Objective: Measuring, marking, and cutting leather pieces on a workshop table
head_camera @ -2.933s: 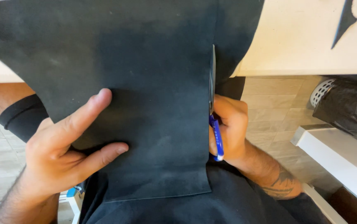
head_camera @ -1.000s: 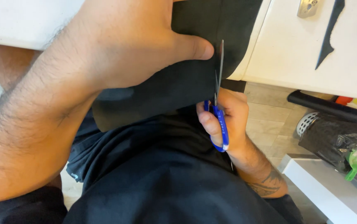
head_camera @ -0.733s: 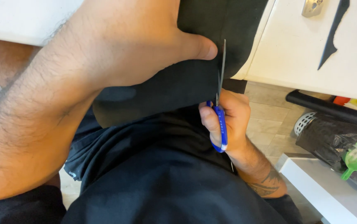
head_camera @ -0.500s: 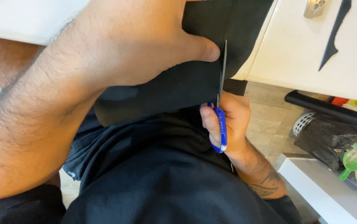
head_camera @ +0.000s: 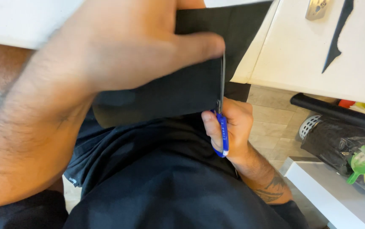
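My left hand (head_camera: 127,46) presses flat on a sheet of black fabric (head_camera: 178,95) that hangs over the edge of a white table (head_camera: 301,55), thumb stretched toward the cut line. My right hand (head_camera: 233,127) grips blue-handled scissors (head_camera: 222,123) just below the table edge. Their blades point up along the fabric's right edge, beside my left thumb tip. How far the blades are apart is hidden by the fabric.
On the table's right part lie a thin black fabric offcut (head_camera: 337,34) and a small metal object (head_camera: 318,8). A bin lined with a black bag (head_camera: 339,135) and a green scoop (head_camera: 362,161) stand on the floor to the right, beside a white shelf (head_camera: 331,191).
My left hand slid up from the fabric's lower left to lie across it near the cut. The scissors have crept upward along the fabric's right edge.
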